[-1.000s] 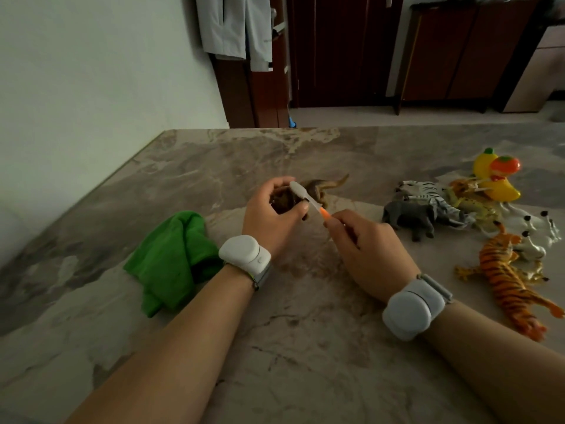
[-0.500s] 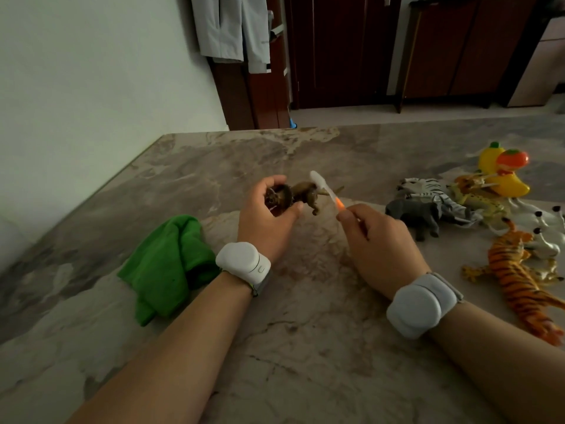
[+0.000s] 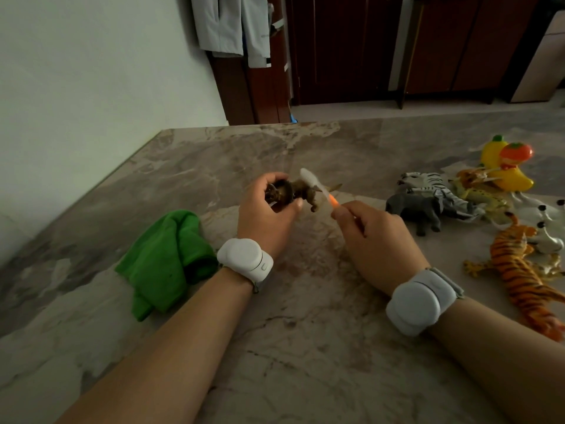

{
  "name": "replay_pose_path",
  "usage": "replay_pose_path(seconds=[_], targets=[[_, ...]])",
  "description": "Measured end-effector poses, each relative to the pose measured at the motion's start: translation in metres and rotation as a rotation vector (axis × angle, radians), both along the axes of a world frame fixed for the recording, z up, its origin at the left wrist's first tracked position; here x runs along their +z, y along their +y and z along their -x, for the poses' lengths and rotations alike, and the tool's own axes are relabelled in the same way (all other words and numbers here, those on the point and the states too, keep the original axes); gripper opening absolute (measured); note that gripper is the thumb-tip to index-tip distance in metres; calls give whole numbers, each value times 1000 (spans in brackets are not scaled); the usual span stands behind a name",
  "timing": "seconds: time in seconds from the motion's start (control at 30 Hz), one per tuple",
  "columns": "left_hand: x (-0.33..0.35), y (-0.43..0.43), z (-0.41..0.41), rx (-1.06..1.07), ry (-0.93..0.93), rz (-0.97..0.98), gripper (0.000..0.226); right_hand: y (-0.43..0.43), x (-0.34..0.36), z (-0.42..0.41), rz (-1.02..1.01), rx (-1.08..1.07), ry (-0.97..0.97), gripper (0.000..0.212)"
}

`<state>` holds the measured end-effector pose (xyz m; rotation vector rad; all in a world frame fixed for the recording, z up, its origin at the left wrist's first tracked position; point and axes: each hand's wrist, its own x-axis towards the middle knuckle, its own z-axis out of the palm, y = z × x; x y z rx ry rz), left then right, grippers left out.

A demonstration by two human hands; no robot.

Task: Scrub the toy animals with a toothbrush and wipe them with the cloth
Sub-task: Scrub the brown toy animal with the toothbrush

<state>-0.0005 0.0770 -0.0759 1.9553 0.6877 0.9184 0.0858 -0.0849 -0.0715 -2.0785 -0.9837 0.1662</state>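
Observation:
My left hand (image 3: pixel 269 214) grips a small brown toy lion (image 3: pixel 298 192) by its maned head, above the marble table (image 3: pixel 305 347). My right hand (image 3: pixel 379 240) holds a white and orange toothbrush (image 3: pixel 318 186) by the handle. The brush head rests against the lion's back. A crumpled green cloth (image 3: pixel 166 258) lies on the table just left of my left wrist. More toy animals sit at the right: a grey elephant (image 3: pixel 415 211), a zebra (image 3: pixel 434 185), an orange tiger (image 3: pixel 526 270).
A yellow and orange toy (image 3: pixel 507 166) stands at the far right behind the animals, with white spotted figures (image 3: pixel 547 228) near the right edge. A pale wall runs along the table's left side. Dark wooden cabinets (image 3: pixel 443 44) and a hanging garment (image 3: pixel 232 26) stand beyond the far edge.
The brush head has slid from the lion's head, close to my left fingers, to its back. My left hand has turned the lion so its body shows more.

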Motion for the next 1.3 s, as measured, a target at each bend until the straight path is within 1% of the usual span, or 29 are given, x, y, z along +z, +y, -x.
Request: replay_pose_path(seconds=[0.07, 0.2, 0.33, 0.5, 0.63, 0.77, 0.9, 1.03, 1.07, 1.2, 1.3], targets=[[0, 0, 0, 8, 11, -15, 43, 0, -1, -3, -25, -44, 9, 34], [1, 0, 0, 14, -7, -6, 41, 0, -2, 1, 0, 36, -17, 27], [0, 0, -1, 26, -5, -26, 42, 0, -1, -4, -13, -49, 8, 34], [0, 0, 0, 14, -12, -7, 39, 1, -2, 2, -5, 48, -14, 29], [0, 0, 0, 12, -3, -25, 40, 1, -3, -4, -29, -50, -3, 34], [0, 2, 0, 12, -7, -7, 40, 1, -4, -1, -10, 38, -16, 28], [0, 2, 0, 18, -4, -25, 41, 0, -2, -5, -11, -38, 7, 32], [-1, 1, -1, 20, -28, -8, 39, -1, -1, 1, 4, 72, -21, 28], [-1, 1, -1, 18, -31, -9, 39, -1, -1, 2, 8, 75, -28, 28], [-2, 1, -1, 24, -6, -28, 41, 1, -2, -2, -14, -27, -17, 33], [0, 1, -1, 23, -10, -12, 39, 0, -1, 0, -4, 32, -19, 29]])
